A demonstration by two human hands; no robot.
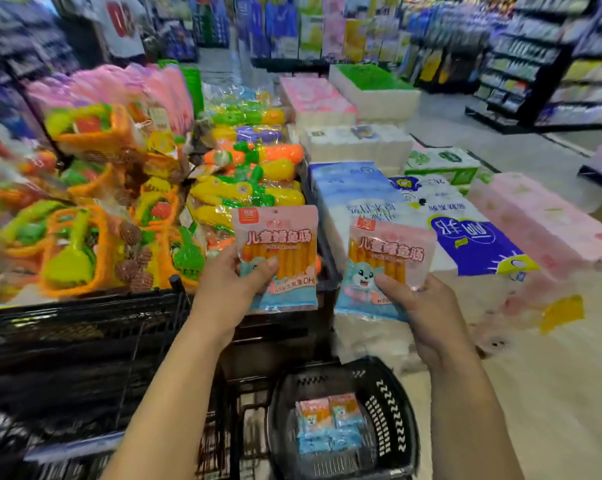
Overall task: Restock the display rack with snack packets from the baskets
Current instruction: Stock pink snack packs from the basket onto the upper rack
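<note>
Left hand [230, 282] grips snack packet [275, 251] upright; right hand [421, 306] grips second packet [386, 261], above basket [393, 410].

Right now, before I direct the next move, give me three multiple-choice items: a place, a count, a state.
1. Where in view is the black basket? A top; B bottom centre; C far left.
2. How many snack packets are held? A one; B four; C two.
3. The right hand is: A gripping a packet; B open, empty; C curled, empty.
1 B: its rim shows at the lower edge. 2 C: one in the left hand, one in the right. 3 A: fingers pinch the right packet's lower edge.
</note>
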